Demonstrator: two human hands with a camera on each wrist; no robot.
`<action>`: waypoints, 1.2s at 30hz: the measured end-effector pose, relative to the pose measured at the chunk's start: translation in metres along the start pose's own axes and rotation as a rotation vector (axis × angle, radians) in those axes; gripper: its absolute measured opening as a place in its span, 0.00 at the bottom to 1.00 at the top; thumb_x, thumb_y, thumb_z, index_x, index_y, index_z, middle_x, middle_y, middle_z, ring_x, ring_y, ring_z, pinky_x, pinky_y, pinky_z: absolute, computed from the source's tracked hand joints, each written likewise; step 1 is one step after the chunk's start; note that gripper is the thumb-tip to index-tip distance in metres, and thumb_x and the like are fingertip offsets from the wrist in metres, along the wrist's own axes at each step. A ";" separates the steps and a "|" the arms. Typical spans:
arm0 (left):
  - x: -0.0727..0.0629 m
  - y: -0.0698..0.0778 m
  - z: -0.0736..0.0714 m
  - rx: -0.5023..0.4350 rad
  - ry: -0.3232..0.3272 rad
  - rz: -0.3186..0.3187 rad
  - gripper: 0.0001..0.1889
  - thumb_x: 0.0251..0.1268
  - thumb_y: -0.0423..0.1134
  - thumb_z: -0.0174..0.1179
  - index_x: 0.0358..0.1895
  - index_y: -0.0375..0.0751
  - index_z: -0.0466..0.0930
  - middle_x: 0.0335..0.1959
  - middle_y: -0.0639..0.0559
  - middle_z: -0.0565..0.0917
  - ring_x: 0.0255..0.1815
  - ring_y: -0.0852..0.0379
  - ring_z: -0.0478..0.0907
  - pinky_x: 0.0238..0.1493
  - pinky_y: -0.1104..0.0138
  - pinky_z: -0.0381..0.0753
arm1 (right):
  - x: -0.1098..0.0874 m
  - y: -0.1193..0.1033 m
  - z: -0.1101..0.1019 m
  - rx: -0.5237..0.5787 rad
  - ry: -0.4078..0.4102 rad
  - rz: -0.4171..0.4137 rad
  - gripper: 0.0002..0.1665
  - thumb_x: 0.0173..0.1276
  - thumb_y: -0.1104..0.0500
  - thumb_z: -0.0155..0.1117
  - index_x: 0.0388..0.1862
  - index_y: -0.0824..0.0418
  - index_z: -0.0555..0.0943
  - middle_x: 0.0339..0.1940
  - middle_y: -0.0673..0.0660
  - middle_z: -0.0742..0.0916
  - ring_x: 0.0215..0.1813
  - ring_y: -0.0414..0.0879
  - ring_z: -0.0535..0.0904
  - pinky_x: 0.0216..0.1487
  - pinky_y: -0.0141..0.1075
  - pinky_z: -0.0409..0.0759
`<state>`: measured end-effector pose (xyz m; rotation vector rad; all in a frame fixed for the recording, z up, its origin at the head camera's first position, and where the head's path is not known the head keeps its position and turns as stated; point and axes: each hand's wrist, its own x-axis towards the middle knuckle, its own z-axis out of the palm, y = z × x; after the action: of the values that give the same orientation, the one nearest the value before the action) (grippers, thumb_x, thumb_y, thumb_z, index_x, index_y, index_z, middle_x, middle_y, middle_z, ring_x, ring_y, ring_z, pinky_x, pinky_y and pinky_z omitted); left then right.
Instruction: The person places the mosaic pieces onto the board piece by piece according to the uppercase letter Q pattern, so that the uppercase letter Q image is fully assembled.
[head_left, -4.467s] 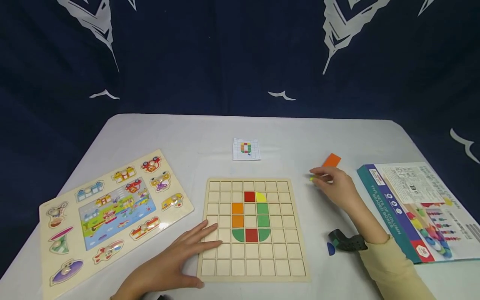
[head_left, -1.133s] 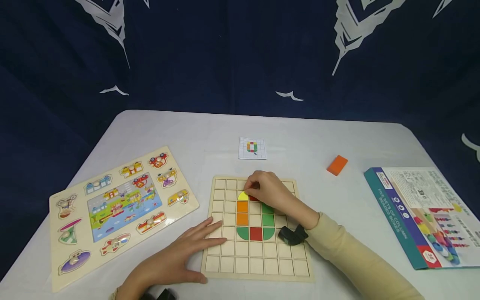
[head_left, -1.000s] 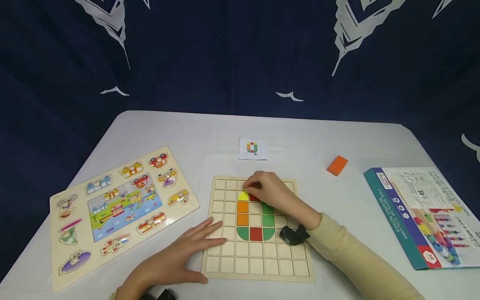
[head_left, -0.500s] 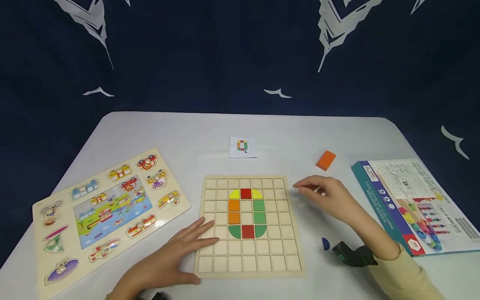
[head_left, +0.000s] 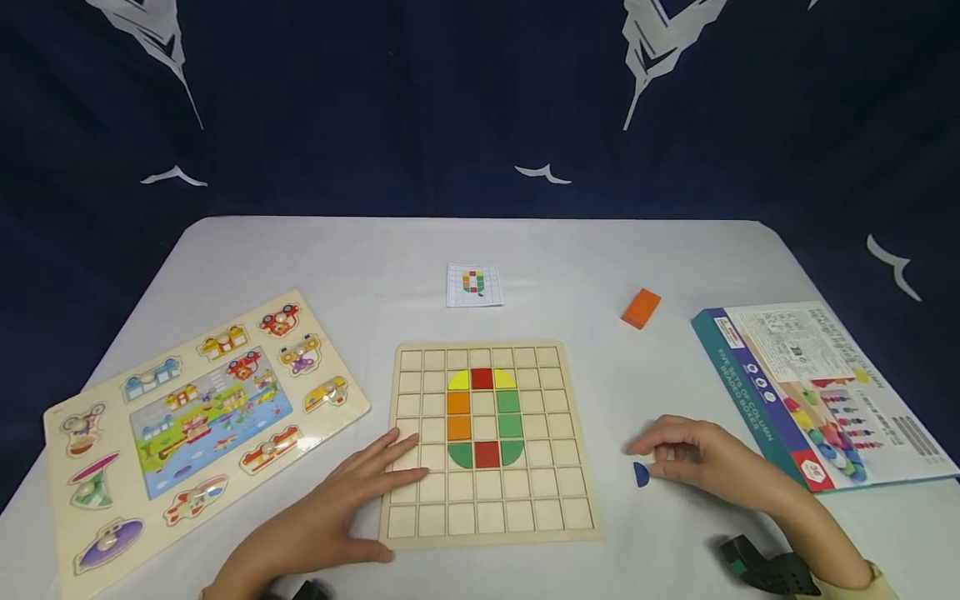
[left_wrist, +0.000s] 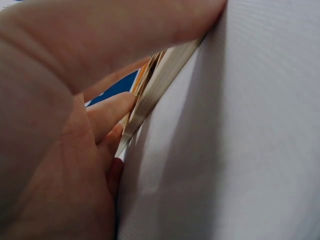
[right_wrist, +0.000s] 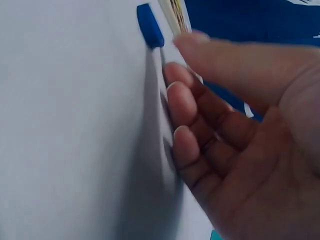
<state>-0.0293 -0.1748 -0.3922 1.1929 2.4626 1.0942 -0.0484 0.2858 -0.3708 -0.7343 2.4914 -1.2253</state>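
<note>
Over the left edge of a wooden grid board (head_left: 491, 502), my left hand (head_left: 337, 500) rests with its fingers spread, thumb at the near corner. In the left wrist view its fingers lie along the board's edge (left_wrist: 165, 75). Red, yellow, orange and green pieces form a ring in the grid, among them a red square (head_left: 487, 454) and a yellow quarter-round (head_left: 459, 380). Right of the board, a small blue rounded piece (head_left: 641, 474) lies on the table. My right hand (head_left: 697, 458) is beside it, fingers bent and thumb near its edge; the right wrist view shows the blue piece (right_wrist: 150, 26) just beyond the fingertips.
A pattern card (head_left: 475, 286) with a similar coloured ring lies behind the board. An orange block (head_left: 641, 308) is at the back right, near a boxed set (head_left: 832, 400). A knobbed picture puzzle (head_left: 202, 433) lies at the left.
My right hand set a yellow quarter-round at the ring's upper left, let go, then moved right and toward me to the blue piece. The left hand stays on the board; the head view shifted slightly.
</note>
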 end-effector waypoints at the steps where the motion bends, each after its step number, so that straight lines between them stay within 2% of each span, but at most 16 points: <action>1: 0.000 0.000 0.000 0.003 0.001 -0.001 0.46 0.38 0.42 0.74 0.68 0.53 0.64 0.73 0.49 0.54 0.73 0.46 0.43 0.66 0.70 0.44 | 0.000 0.002 0.001 0.003 -0.013 -0.022 0.15 0.59 0.64 0.67 0.46 0.56 0.83 0.37 0.48 0.82 0.37 0.40 0.73 0.32 0.30 0.73; 5: 0.000 -0.001 0.000 0.018 -0.002 -0.012 0.46 0.38 0.42 0.75 0.68 0.53 0.64 0.73 0.50 0.54 0.73 0.47 0.44 0.66 0.60 0.52 | 0.001 0.007 0.004 -0.025 -0.029 -0.066 0.18 0.56 0.60 0.70 0.47 0.53 0.83 0.37 0.47 0.79 0.37 0.40 0.71 0.31 0.31 0.72; 9: 0.000 0.000 0.000 -0.001 -0.020 -0.040 0.46 0.38 0.43 0.75 0.68 0.55 0.64 0.73 0.51 0.54 0.73 0.48 0.43 0.64 0.53 0.58 | 0.001 0.011 0.008 -0.067 -0.001 -0.077 0.16 0.53 0.59 0.73 0.42 0.50 0.84 0.35 0.45 0.79 0.34 0.39 0.71 0.29 0.30 0.71; 16: 0.000 0.001 0.000 -0.010 -0.025 -0.045 0.46 0.39 0.43 0.74 0.68 0.55 0.64 0.73 0.51 0.54 0.73 0.48 0.42 0.62 0.49 0.59 | 0.005 0.011 0.015 -0.125 0.071 -0.096 0.14 0.51 0.60 0.74 0.35 0.46 0.82 0.32 0.42 0.78 0.32 0.37 0.71 0.30 0.28 0.70; 19: 0.000 0.001 -0.001 -0.013 -0.025 -0.049 0.46 0.39 0.42 0.74 0.68 0.54 0.64 0.73 0.51 0.53 0.73 0.48 0.42 0.62 0.48 0.59 | 0.008 0.007 0.018 -0.133 0.117 -0.079 0.15 0.50 0.62 0.75 0.33 0.47 0.81 0.33 0.43 0.79 0.34 0.37 0.72 0.34 0.26 0.71; 22: 0.000 0.001 -0.001 -0.021 -0.025 -0.054 0.46 0.38 0.41 0.75 0.68 0.55 0.64 0.73 0.51 0.53 0.73 0.48 0.42 0.61 0.47 0.59 | 0.014 0.001 0.021 -0.154 0.188 -0.029 0.15 0.49 0.65 0.75 0.32 0.48 0.81 0.31 0.42 0.80 0.33 0.38 0.73 0.33 0.26 0.72; 26: 0.000 0.001 0.000 -0.026 -0.022 -0.052 0.46 0.38 0.40 0.75 0.68 0.54 0.64 0.73 0.51 0.54 0.73 0.48 0.42 0.63 0.50 0.57 | 0.026 -0.014 0.029 -0.129 0.290 -0.001 0.14 0.49 0.68 0.74 0.32 0.53 0.83 0.29 0.43 0.82 0.29 0.38 0.74 0.30 0.26 0.73; 28: 0.000 0.001 0.000 -0.025 -0.022 -0.051 0.46 0.38 0.40 0.75 0.68 0.54 0.64 0.73 0.51 0.54 0.73 0.47 0.42 0.64 0.52 0.57 | 0.034 -0.024 0.035 -0.081 0.311 -0.014 0.12 0.50 0.68 0.73 0.32 0.55 0.84 0.30 0.44 0.83 0.29 0.39 0.75 0.31 0.25 0.75; 32: 0.000 0.002 -0.001 -0.029 -0.031 -0.065 0.46 0.38 0.40 0.75 0.68 0.54 0.64 0.73 0.51 0.54 0.73 0.48 0.42 0.62 0.49 0.58 | 0.049 -0.041 0.049 0.007 0.285 -0.038 0.11 0.51 0.68 0.72 0.33 0.56 0.84 0.31 0.45 0.84 0.29 0.40 0.76 0.32 0.28 0.78; 36: 0.001 0.003 -0.002 -0.038 -0.037 -0.077 0.46 0.38 0.39 0.75 0.68 0.55 0.64 0.73 0.52 0.53 0.73 0.48 0.41 0.61 0.45 0.59 | 0.062 -0.051 0.068 0.070 0.225 -0.071 0.10 0.51 0.66 0.73 0.31 0.55 0.84 0.30 0.44 0.83 0.29 0.40 0.76 0.30 0.30 0.79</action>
<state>-0.0292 -0.1737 -0.3890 1.0885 2.4265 1.0833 -0.0536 0.1806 -0.3722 -0.7075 2.6026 -1.4879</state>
